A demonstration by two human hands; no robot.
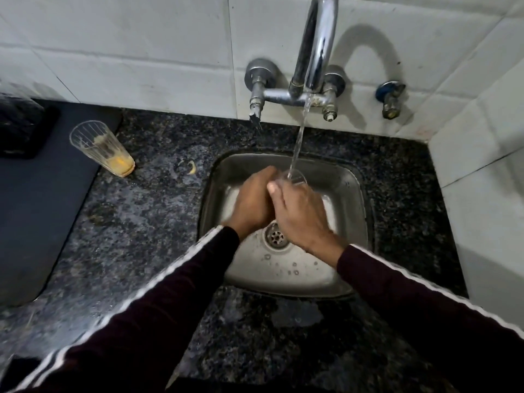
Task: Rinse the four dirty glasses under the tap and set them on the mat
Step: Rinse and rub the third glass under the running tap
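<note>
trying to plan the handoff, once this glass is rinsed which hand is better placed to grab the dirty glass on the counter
Probably the left hand. The dirty glass stands on the counter left of the sink, beside the mat, on that hand's side. The right hand holds the glass being rinsed under the tap and would have to cross over.
</note>
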